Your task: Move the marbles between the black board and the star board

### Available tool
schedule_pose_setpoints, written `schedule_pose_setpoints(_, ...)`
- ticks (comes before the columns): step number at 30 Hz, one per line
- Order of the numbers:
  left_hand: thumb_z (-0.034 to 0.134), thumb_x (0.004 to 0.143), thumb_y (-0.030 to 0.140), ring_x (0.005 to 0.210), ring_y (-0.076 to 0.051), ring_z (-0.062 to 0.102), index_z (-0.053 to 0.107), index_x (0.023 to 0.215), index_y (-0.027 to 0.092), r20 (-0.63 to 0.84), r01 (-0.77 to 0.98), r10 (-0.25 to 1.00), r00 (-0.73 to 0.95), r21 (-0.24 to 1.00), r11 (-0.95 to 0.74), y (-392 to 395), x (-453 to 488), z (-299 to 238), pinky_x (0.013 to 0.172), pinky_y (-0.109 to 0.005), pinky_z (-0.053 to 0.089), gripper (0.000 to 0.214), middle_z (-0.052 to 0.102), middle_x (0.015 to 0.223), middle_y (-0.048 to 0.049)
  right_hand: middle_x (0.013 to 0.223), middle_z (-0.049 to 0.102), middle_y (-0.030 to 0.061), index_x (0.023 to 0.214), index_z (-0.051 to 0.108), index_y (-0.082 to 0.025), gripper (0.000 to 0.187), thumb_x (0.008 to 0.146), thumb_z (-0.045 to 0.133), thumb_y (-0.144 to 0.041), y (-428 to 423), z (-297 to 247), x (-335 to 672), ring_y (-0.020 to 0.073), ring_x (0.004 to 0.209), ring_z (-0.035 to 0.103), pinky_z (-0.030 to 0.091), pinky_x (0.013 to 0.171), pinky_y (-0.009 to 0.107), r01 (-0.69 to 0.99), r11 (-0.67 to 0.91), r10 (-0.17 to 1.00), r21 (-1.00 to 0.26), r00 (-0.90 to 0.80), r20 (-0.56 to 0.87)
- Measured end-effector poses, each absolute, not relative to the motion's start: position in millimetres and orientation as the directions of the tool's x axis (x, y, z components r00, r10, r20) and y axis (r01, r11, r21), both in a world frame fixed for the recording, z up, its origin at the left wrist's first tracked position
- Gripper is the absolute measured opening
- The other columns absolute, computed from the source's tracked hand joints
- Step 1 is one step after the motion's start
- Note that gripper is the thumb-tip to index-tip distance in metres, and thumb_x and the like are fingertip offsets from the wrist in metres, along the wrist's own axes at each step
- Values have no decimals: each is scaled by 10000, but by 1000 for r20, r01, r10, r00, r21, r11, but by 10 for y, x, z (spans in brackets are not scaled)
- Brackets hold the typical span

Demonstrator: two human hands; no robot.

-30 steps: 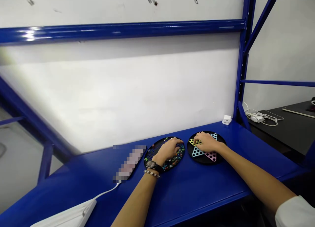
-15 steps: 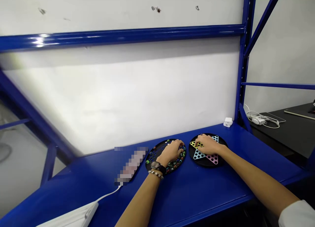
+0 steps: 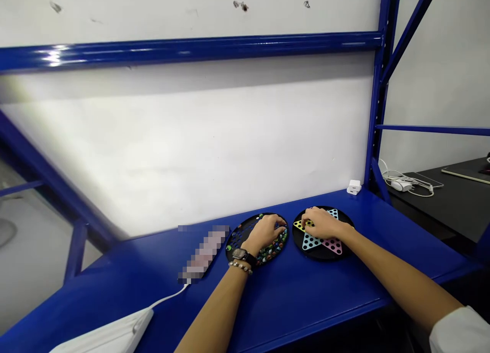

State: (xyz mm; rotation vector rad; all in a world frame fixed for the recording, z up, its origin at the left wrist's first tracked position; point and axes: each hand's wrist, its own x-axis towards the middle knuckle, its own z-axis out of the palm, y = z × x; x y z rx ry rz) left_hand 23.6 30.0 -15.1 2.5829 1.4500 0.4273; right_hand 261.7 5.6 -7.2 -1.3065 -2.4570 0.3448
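Two round black boards lie side by side on the blue shelf. The left board holds several coloured marbles. My left hand, with a watch and bead bracelet at the wrist, rests on it with fingers curled over the marbles. The right board is a Chinese checkers board with yellow, light blue and pink triangles. My right hand lies on it, fingertips pinched at the yellow triangle; what they hold is hidden.
A blurred flat object lies left of the boards, with a white cable running to a white device at the near left. A small white charger sits at the shelf's back. Blue uprights frame the right; a black table with cables stands beyond.
Both hands stay on their boards with only small finger shifts. The view has tilted slightly down and back up.
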Motion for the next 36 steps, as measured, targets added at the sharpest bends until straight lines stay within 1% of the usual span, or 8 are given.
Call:
schedule_pose_setpoints(5, 576, 863, 353, 957, -239, 677, 765, 955, 214, 203, 781, 864, 460, 370, -503, 290, 190, -68, 868, -327, 511, 253, 752, 1043, -63, 1048, 704, 92, 906, 708, -209, 174, 852, 542, -199, 59, -44, 2619, 272, 1031, 612, 467, 831, 346, 743, 556, 828, -372, -533, 173)
schedule_pose_setpoints(9, 592, 860, 393, 903, -217, 681, 761, 989, 209, 230, 713, 859, 458, 481, -509, 149, 285, 59, 805, -300, 521, 281, 756, 1033, -58, 1092, 717, 88, 1078, 683, -208, 277, 835, 552, -182, 99, -64, 2661, 247, 993, 645, 479, 835, 332, 710, 538, 839, -455, -502, 208)
schedule_pose_setpoints(12, 625, 839, 383, 875, -205, 687, 767, 982, 213, 150, 684, 832, 535, 501, -530, 17, 452, 119, 790, -283, 516, 263, 765, 1008, -44, 1154, 699, 89, 1169, 642, -208, 354, 827, 554, -184, 145, -110, 2708, 241, 1008, 644, 480, 855, 342, 691, 519, 852, -502, -466, 239)
schedule_pose_setpoints(18, 686, 777, 291, 830, -201, 690, 774, 931, 218, 90, 726, 834, 544, 448, -522, -30, 668, 76, 771, -278, 505, 192, 772, 961, -32, 1152, 683, 88, 1175, 631, -201, 330, 857, 543, -216, 191, -178, 2738, 232, 987, 633, 464, 869, 358, 687, 547, 837, -479, -467, 285)
schedule_pose_setpoints(25, 765, 724, 321, 825, -184, 681, 728, 1019, 199, 153, 564, 799, 582, 632, -532, 23, 668, -74, 751, -276, 535, 321, 745, 1030, -44, 1169, 682, 93, 1142, 652, -204, 282, 893, 525, -241, 170, -158, 2700, 242, 1015, 628, 462, 869, 359, 681, 545, 837, -489, -475, 270)
schedule_pose_setpoints(28, 700, 792, 379, 876, -190, 679, 708, 1038, 201, 221, 522, 817, 533, 673, -523, 40, 630, -59, 770, -289, 539, 304, 723, 1071, -62, 1115, 688, 90, 1130, 652, -213, 258, 923, 516, -287, 169, -156, 2704, 242, 1002, 629, 470, 843, 352, 681, 550, 834, -484, -476, 278)
schedule_pose_setpoints(31, 552, 896, 414, 845, -181, 672, 691, 1038, 195, 298, 542, 840, 453, 657, -525, 67, 507, -6, 785, -305, 537, 296, 723, 1037, -65, 1115, 677, 94, 1152, 637, -218, 275, 943, 512, -344, 166, -156, 2717, 242, 987, 630, 479, 833, 354, 672, 555, 830, -490, -482, 280)
schedule_pose_setpoints(36, 499, 896, 429, 846, -214, 660, 674, 1054, 191, 312, 745, 888, 338, 488, -454, 168, 159, -33, 795, -342, 522, 335, 721, 1042, -80, 1201, 638, 107, 1197, 606, -213, 315, 950, 503, -379, 148, -115, 2756, 249, 1015, 626, 485, 877, 381, 665, 544, 835, -512, -487, 255)
